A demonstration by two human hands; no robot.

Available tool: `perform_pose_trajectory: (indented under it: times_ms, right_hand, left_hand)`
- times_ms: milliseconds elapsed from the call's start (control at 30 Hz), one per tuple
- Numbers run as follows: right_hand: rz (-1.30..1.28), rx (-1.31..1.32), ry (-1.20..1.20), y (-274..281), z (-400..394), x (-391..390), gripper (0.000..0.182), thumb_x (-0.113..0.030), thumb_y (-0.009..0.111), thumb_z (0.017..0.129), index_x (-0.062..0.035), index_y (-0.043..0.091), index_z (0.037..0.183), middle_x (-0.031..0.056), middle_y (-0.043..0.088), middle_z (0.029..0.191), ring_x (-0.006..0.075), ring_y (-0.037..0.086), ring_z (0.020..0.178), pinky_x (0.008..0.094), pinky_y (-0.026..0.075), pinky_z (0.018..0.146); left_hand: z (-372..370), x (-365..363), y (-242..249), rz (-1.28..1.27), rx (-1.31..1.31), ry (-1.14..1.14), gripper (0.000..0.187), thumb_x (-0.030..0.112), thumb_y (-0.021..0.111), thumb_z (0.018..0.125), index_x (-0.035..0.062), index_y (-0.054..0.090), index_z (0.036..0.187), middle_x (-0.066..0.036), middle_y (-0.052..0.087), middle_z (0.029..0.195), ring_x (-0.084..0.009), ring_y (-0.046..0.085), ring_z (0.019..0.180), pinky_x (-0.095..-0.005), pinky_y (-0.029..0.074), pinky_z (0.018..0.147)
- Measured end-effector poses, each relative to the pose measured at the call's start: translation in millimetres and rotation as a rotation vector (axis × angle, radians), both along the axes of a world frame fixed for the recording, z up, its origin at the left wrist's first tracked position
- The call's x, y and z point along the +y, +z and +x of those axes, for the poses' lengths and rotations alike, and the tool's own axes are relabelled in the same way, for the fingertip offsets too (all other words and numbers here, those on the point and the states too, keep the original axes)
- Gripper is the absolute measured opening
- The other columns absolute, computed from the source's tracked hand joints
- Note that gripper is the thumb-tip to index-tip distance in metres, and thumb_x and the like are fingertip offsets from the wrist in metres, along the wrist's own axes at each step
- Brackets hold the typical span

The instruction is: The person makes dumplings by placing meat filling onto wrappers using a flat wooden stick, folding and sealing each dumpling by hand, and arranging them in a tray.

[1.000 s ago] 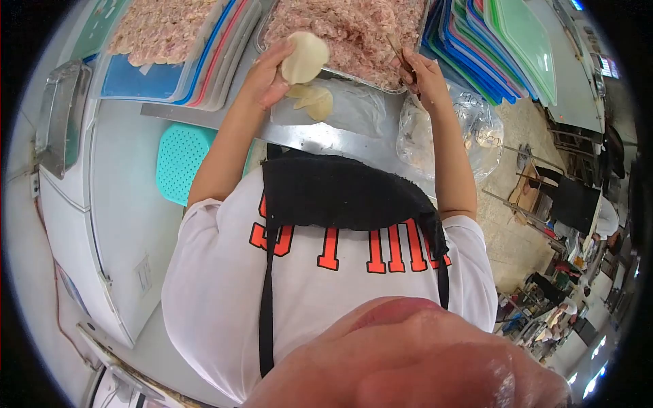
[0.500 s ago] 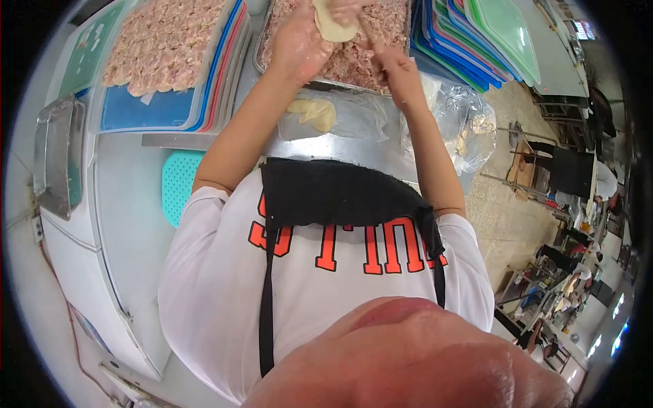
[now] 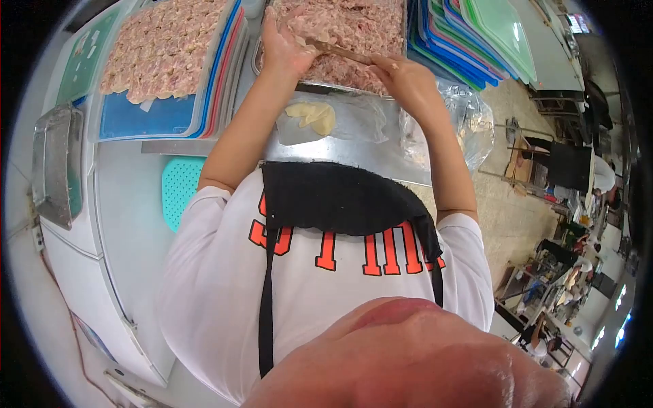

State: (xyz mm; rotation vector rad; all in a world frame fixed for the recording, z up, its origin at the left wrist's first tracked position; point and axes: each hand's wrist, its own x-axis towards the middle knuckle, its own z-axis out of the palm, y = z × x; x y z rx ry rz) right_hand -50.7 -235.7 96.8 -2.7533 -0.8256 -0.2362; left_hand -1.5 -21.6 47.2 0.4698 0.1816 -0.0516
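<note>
My left hand is cupped around a dough wrapper, whose outline is hard to make out against the meat. My right hand grips a flat wooden stick; its far end touches the filling at my left palm. Both hands are over the near part of a metal tray of minced meat. Several pale dough wrappers lie on clear plastic just below the tray.
Filled dumplings cover a blue tray at the left. Stacked coloured trays stand at the right beside a clear plastic bag. A turquoise perforated basket is at lower left. People work in the right background.
The pale wrapper seen at my left hand is now hard to distinguish from the meat. My right hand has moved slightly down and right, and the stick now lies across toward my left palm.
</note>
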Motion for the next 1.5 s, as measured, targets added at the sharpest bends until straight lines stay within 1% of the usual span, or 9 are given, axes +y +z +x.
perform_pose_trajectory:
  times_ms: [300,733,900,1100,1167,1200,1267,1367,1500]
  right_hand:
    - [-0.001,-0.007,-0.120,-71,47,-32,0.023,-0.025,0.054,0.093,-0.0081,0.063,0.106,0.0150,0.065,0.087,0.0361,0.063,0.080,0.0445,0.050,0.068]
    - [-0.087,-0.013,-0.021,16,18,-51,0.024,-0.025,0.055,0.093,-0.0111,0.064,0.111,0.0140,0.065,0.087,0.0335,0.064,0.077,0.0441,0.051,0.066]
    - [0.068,-0.071,0.172,-22,31,-56,0.026,-0.024,0.056,0.093,-0.0065,0.064,0.110,0.0148,0.067,0.090,0.0350,0.064,0.084,0.0404,0.052,0.068]
    - [0.474,0.526,-0.003,12,39,-84,0.031,-0.028,0.052,0.097,-0.0020,0.064,0.108,0.0187,0.064,0.081,0.0269,0.060,0.071,0.0345,0.047,0.067]
    - [0.519,0.603,0.057,12,37,-85,0.032,-0.029,0.051,0.098,-0.0036,0.066,0.110,0.0079,0.053,0.071,0.0166,0.049,0.063,0.0285,0.040,0.059]
    - [0.565,0.676,0.115,12,36,-84,0.033,-0.030,0.050,0.099,-0.0052,0.067,0.112,-0.0029,0.041,0.062,0.0064,0.037,0.056,0.0225,0.033,0.051]
    - [0.496,0.598,0.154,18,31,-85,0.034,-0.030,0.052,0.098,-0.0036,0.066,0.113,-0.0021,0.044,0.063,0.0073,0.039,0.057,0.0233,0.035,0.053]
    - [0.399,0.477,0.229,13,29,-81,0.036,-0.030,0.054,0.097,-0.0013,0.064,0.116,0.0001,0.049,0.066,0.0093,0.043,0.059,0.0250,0.039,0.055]
    - [0.336,0.502,0.257,-22,48,-84,0.038,-0.031,0.058,0.095,-0.0022,0.061,0.120,0.0057,0.060,0.076,0.0123,0.049,0.064,0.0280,0.045,0.062]
  left_hand:
    - [13,-1,-22,-0.056,-0.002,-0.018,0.067,0.055,0.041,0.093,-0.0005,0.044,0.131,-0.021,0.048,0.134,-0.0376,0.047,0.123,-0.0584,0.031,0.106]
    - [9,-28,-3,0.062,0.015,0.100,0.066,0.055,0.049,0.089,-0.0007,0.050,0.124,-0.021,0.052,0.127,-0.0363,0.048,0.119,-0.0566,0.034,0.103]
    - [9,-42,0,0.048,0.071,0.156,0.064,0.053,0.053,0.088,-0.0027,0.051,0.120,-0.022,0.056,0.120,-0.0359,0.053,0.111,-0.0541,0.038,0.101]
    - [-13,-29,15,0.409,-0.295,-0.082,0.056,0.029,0.065,0.085,-0.0017,0.046,0.128,-0.021,0.052,0.128,-0.0330,0.051,0.120,-0.0459,0.042,0.100]
    - [-16,-29,17,1.089,-0.475,0.097,0.063,0.025,0.073,0.080,0.0041,0.047,0.132,-0.017,0.049,0.134,-0.0279,0.051,0.122,-0.0396,0.042,0.101]
    - [-16,-26,21,1.092,-0.470,0.101,0.063,0.025,0.073,0.080,0.0041,0.047,0.132,-0.017,0.049,0.134,-0.0279,0.051,0.122,-0.0396,0.042,0.101]
    - [-16,-18,32,1.627,-0.661,0.032,0.064,0.024,0.078,0.075,0.0096,0.051,0.131,-0.011,0.052,0.132,-0.0199,0.053,0.118,-0.0337,0.045,0.096]
    - [-11,-12,36,1.461,-0.539,-0.314,0.049,0.029,0.078,0.075,0.0084,0.061,0.117,-0.007,0.066,0.110,-0.0192,0.062,0.100,-0.0312,0.049,0.086]
    - [-10,-6,23,1.688,-0.735,-0.092,0.043,0.028,0.077,0.075,0.0075,0.065,0.111,-0.006,0.068,0.103,-0.0201,0.063,0.096,-0.0334,0.049,0.086]
